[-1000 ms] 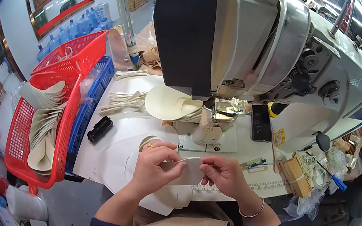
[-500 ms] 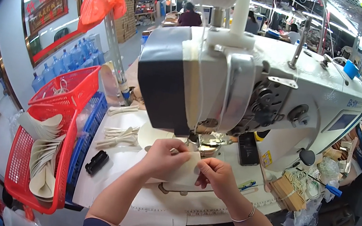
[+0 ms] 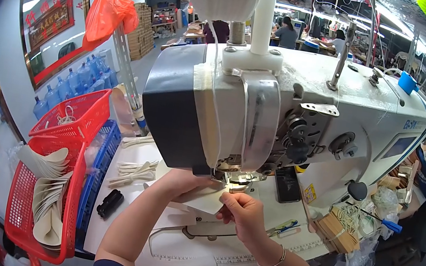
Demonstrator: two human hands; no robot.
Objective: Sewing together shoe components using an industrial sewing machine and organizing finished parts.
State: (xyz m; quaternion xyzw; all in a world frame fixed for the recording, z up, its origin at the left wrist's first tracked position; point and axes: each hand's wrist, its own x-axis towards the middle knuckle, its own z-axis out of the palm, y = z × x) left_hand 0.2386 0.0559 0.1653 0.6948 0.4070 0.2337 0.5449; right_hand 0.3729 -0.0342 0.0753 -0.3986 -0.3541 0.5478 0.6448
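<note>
A cream, flat sheet piece (image 3: 204, 201) lies under the needle area of a white sewing machine (image 3: 296, 73). My left hand (image 3: 185, 183) is at its far left edge, gripping it close to the presser foot (image 3: 239, 179); the machine head and the piece partly hide its fingers. With thumb and fingers pinched, my right hand (image 3: 241, 211) holds the piece's right edge just in front of the foot. Bundles of cream strips (image 3: 133, 173) rest on the table to the left of my hands.
A red basket (image 3: 73, 211) of curved cream pieces stands left, beside a blue crate (image 3: 98, 170). On the table are a black phone (image 3: 288, 184), a black case (image 3: 110, 203) and a ruler strip (image 3: 242, 260). Tied brown pieces (image 3: 336, 231) lie right, near a blue-handled screwdriver (image 3: 390, 225).
Both hands have moved the cream piece toward the presser foot and slightly left. My left hand now reaches farther in beneath the machine head. The view has shifted a little.
</note>
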